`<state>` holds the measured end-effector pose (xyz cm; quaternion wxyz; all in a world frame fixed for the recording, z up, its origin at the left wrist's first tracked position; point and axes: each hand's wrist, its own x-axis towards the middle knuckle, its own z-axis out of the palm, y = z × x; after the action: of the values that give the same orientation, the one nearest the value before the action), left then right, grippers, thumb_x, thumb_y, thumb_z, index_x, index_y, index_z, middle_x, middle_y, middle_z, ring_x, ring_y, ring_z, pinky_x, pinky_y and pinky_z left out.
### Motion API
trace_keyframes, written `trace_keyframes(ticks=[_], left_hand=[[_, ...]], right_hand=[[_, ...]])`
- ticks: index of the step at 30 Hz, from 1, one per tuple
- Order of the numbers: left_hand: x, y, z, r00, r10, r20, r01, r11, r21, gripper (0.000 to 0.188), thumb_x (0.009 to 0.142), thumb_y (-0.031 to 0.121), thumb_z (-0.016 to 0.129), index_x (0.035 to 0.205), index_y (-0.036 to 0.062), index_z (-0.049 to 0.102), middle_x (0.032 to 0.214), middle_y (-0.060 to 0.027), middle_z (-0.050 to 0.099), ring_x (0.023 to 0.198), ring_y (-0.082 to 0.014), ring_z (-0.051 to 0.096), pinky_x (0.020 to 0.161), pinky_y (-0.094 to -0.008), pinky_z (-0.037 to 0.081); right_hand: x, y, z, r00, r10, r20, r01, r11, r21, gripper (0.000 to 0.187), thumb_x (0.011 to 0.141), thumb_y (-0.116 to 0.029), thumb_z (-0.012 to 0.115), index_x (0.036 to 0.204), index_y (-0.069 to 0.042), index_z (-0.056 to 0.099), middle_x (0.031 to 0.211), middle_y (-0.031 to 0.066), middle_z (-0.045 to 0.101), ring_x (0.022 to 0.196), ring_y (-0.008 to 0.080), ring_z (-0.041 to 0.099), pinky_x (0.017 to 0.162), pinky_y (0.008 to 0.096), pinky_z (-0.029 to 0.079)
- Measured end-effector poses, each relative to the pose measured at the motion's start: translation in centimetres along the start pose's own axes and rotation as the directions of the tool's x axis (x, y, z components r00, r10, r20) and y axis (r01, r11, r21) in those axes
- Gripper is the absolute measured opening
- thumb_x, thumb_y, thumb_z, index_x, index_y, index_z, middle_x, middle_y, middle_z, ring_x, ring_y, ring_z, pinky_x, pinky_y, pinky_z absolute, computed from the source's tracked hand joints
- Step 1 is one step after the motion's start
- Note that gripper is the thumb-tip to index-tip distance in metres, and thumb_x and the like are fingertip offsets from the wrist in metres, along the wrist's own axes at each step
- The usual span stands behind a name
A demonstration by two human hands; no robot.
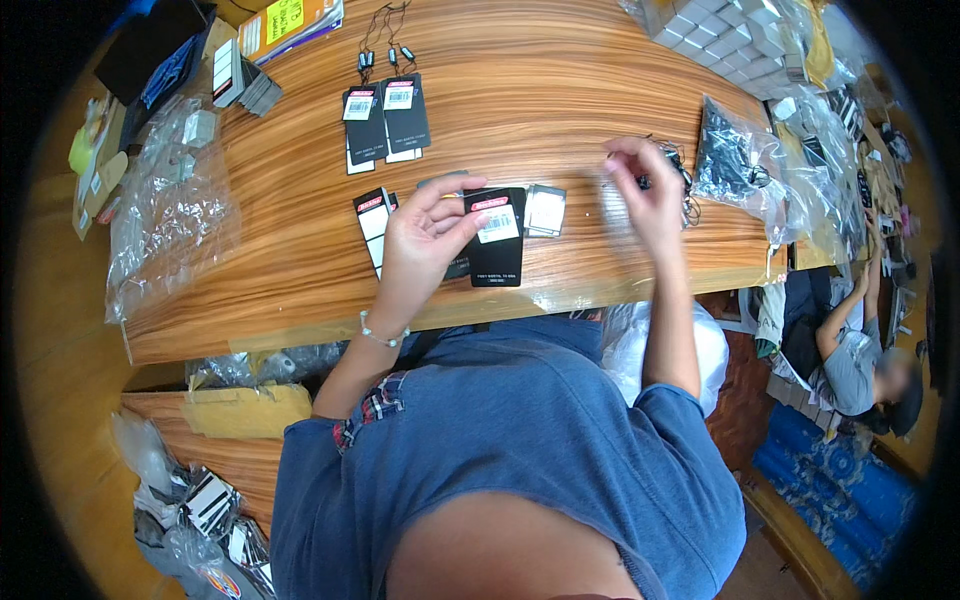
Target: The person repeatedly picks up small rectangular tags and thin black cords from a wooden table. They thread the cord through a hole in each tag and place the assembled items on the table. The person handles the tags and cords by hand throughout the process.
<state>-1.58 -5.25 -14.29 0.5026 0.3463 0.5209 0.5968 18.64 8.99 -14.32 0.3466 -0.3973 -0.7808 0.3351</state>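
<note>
My left hand (432, 232) is closed on a black hang tag (497, 262) with a white sticker, held upright by its upper edge between thumb and fingers. Under and beside that hand lie more hang tags (372, 228), partly covered by it. A small stack of white stickers (545, 211) rests just right of the held tag. My right hand (648, 185) is raised over the table with thumb and forefinger close together; whatever they may pinch is too fine and blurred to make out. Beside it is a pile of black strings (687, 185), partly hidden by the hand.
Two strung hang tags (405, 125) lie at the table's far side. Clear plastic bags (170, 220) cover the left end; a bag of black strings (735, 155) lies right. White boxes (715, 35) stand far right. Another person (850, 360) works beyond the right end.
</note>
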Motion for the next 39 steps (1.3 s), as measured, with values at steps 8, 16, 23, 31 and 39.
trace_keyframes(ticks=[8,16,23,31,39], left_hand=[[0.3,0.1,-0.5,1.000,-0.022,0.015,0.023,0.998,-0.064,0.033,0.079,-0.005,0.059,0.111,-0.0012,0.051,0.089,-0.0108,0.063,0.084,-0.0115,0.060,0.076,-0.0206,0.049],[0.5,0.5,-0.1,0.984,-0.033,0.176,0.031,0.999,0.014,0.022,0.081,0.001,0.059,0.102,-0.0020,0.054,0.087,-0.0089,0.063,0.085,-0.0110,0.060,0.077,-0.0216,0.049],[1.8,2.6,2.8,0.931,-0.011,0.366,0.003,1.000,0.021,0.012,0.080,-0.002,0.059,0.092,-0.0028,0.059,0.090,-0.0090,0.063,0.085,-0.0139,0.061,0.081,-0.0255,0.049],[3.6,1.0,4.5,0.905,0.116,0.409,-0.135,0.991,0.018,0.013,0.080,0.001,0.059,0.093,-0.0016,0.061,0.108,-0.0075,0.056,0.094,-0.0123,0.056,0.079,-0.0243,0.047],[3.4,1.6,4.2,0.912,-0.036,0.409,-0.018,0.991,0.130,0.015,0.080,0.003,0.061,0.094,-0.0022,0.062,0.088,-0.0072,0.064,0.083,-0.0102,0.059,0.076,-0.0237,0.048]], right_hand=[[2.4,5.3,-3.2,0.923,-0.098,0.373,0.305,0.777,-0.550,0.012,0.069,-0.005,0.064,0.081,-0.006,0.062,0.090,0.0068,0.054,0.087,0.0256,0.050,0.075,0.0360,0.040],[3.7,4.2,-6.2,0.985,0.134,0.110,-0.156,0.959,0.237,0.008,0.081,-0.003,0.059,0.088,0.000,0.056,0.087,0.0035,0.060,0.082,0.0074,0.055,0.074,0.0210,0.042],[3.7,-3.2,-5.1,0.979,-0.203,-0.014,0.199,0.970,-0.137,0.015,0.070,-0.004,0.068,0.083,-0.001,0.062,0.078,0.0011,0.061,0.070,0.0082,0.053,0.066,0.0206,0.041],[2.2,-5.8,-0.2,0.968,0.121,0.218,-0.234,0.749,0.621,0.025,0.073,0.005,0.065,0.096,-0.001,0.055,0.070,-0.0005,0.056,0.065,0.0061,0.053,0.064,0.0186,0.044],[3.1,-4.2,0.9,0.979,0.134,0.153,-0.197,0.426,0.883,0.014,0.078,0.002,0.060,0.092,0.001,0.057,0.082,0.0107,0.063,0.075,0.0154,0.060,0.072,0.0253,0.046]])
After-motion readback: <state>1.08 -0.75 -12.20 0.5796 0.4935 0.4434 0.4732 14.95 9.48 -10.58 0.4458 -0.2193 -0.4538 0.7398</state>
